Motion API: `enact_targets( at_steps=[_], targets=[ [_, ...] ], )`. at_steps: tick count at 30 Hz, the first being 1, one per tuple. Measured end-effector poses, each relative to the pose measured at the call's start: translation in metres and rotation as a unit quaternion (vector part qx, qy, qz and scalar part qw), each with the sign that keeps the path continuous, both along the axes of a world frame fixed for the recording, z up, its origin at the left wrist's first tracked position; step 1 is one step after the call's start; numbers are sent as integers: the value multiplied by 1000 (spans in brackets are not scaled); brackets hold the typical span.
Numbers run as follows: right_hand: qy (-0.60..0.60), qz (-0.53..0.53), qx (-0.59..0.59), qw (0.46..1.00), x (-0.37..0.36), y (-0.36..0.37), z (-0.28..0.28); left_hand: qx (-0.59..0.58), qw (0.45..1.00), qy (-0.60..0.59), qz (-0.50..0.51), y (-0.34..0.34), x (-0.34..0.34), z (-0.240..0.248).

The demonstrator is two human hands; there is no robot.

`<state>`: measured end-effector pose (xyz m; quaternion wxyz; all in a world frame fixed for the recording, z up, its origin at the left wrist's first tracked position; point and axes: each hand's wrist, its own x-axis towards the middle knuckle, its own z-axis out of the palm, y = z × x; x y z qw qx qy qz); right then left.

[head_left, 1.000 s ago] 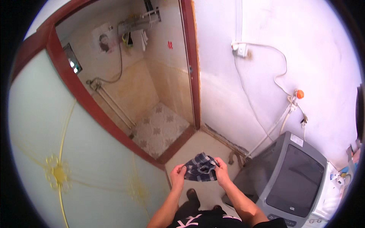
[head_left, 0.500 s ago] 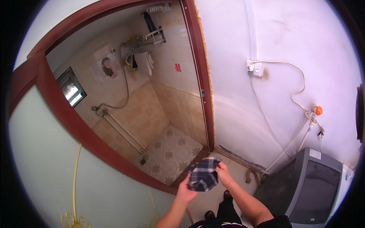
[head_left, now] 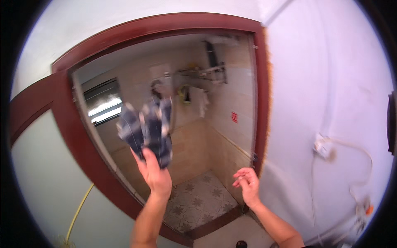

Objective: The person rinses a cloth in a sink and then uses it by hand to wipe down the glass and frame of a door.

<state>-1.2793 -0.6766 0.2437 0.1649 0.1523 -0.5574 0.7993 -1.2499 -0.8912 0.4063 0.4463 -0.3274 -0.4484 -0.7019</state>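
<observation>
My left hand (head_left: pixel 155 175) is raised in the doorway, its fingers and thumb closed on a dark blue and white plaid cloth (head_left: pixel 157 128). The cloth stands up above the hand in bunched folds, blurred by motion, so I cannot tell what kind of item it is. Lower and to the right, my right hand (head_left: pixel 247 186) is apart from the cloth near the right door post. Its fingers are loosely bent, and I see nothing held in them.
A dark red door frame (head_left: pixel 260 95) surrounds a tiled washroom with a patterned floor (head_left: pixel 198 198). Inside are a window (head_left: pixel 103 103) and a wall rack (head_left: pixel 206 74) with a white towel (head_left: pixel 204 103). A frosted door panel (head_left: pixel 41 165) stands left; a wall socket (head_left: pixel 320 144) with cables is right.
The cloth was low between both hands. My left hand has lifted it up and left, while my right hand has let go. The view has tilted upward toward the doorway.
</observation>
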Motion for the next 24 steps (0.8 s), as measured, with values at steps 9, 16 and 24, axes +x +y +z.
enact_targets(
  at_steps=[9,16,24],
  targets=[
    [518,81,146,839,-52,-82,265,-79,766,178,612,-66,-18,215],
    [665,41,132,734,-62,-162,347,-112,570,26,814,-138,-67,264],
    [689,100,25,717,-70,-181,438,-250,892,132,354,-68,-80,268]
  ],
)
